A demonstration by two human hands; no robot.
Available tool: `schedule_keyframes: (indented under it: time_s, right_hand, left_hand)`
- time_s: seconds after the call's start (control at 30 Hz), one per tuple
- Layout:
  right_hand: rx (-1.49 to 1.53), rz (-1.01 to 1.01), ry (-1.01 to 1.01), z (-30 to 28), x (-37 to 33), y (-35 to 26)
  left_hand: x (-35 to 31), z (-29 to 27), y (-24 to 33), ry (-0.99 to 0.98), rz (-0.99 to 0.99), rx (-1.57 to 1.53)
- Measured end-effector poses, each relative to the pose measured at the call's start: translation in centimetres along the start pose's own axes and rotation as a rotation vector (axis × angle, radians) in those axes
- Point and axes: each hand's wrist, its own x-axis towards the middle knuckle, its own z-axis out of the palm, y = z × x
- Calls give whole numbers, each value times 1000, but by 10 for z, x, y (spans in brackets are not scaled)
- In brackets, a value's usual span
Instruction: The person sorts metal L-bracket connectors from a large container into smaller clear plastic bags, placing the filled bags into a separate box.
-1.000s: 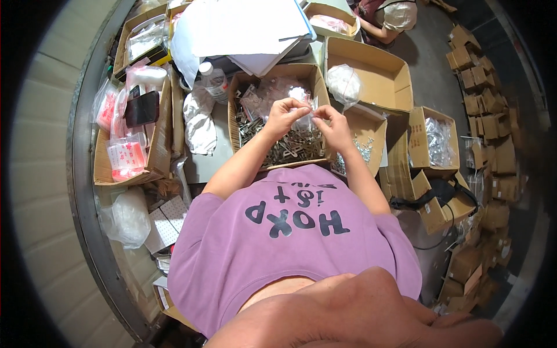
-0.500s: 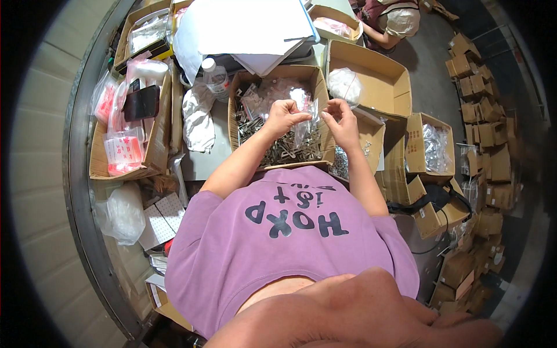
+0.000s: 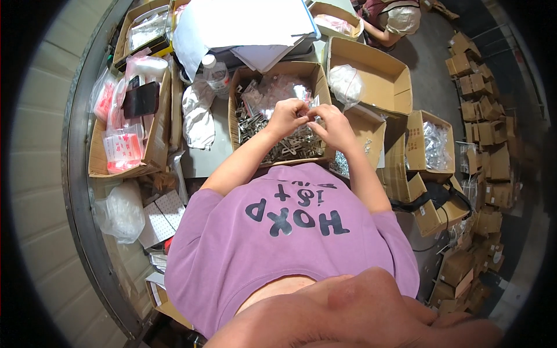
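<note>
Two hands meet over the open cardboard box [image 3: 235, 119] in front of us: our left hand [image 3: 285, 118] and our right hand [image 3: 332, 126] are drawn close, fingertips almost touching, pinching a small clear plastic bag [image 3: 309, 113] between them just above the box's contents. Below the hands we see a heap of grey metal parts [image 3: 282, 145] filling the near half of the box, and small clear packets [image 3: 272, 93] piled toward its far end. Just left of the box lie a crumpled white bag [image 3: 197, 116] and a clear plastic bottle [image 3: 216, 74]. To our right stands a larger cardboard box [image 3: 377, 75] with a bundled plastic bag [image 3: 346, 83] in its corner. Far left, another carton [image 3: 156, 139] holds red-and-white packets [image 3: 120, 152].
</note>
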Motion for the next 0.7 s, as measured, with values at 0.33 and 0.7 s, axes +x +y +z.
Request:
schedule_keyframes:
  time_s: [0.33,0.7]
  right_hand:
    - [-133,-6,-294,7,-2,7]
    - [-813,-35,-461,48,5,27]
  left_hand:
    - [3,-1,-9,-70,260,216]
    - [9,-9,-24,75,-210,-192]
